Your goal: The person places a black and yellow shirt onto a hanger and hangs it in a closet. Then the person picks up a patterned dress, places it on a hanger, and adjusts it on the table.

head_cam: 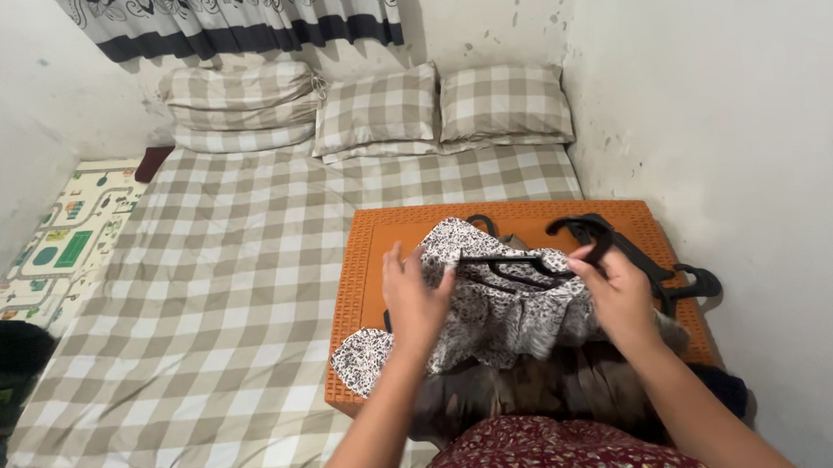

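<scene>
Lap: a dark red patterned cloth [561, 450] lies at the bottom of the view, nearest of all.
Dark clothes: a brown heap [529, 389] lies just past the lap, at the near edge of the table.
Left hand [415, 296]: its fingers are closed on the left side of the spotted garment [497, 310], pinching the cloth.
Right hand [619, 295]: its fingers are closed on the right end of the black hanger [513, 269], where it meets the garment.
Spotted garment: white with small dark spots, it lies on the orange table [370, 255], bunched up between the two hands.
Hanger: it lies across the top of the garment (I cannot tell if it is inside the neck yet).
How far along: the garment looks partly on the hanger, not yet hanging straight; the dark clothes look untouched.
Spare hangers [665, 268]: more black ones lie on the table by the right wall.
Bed [212, 311]: a checked sheet lies under and past the table.
Pillows [381, 108]: three checked ones sit at the far wall, under a curtain [234, 16].
</scene>
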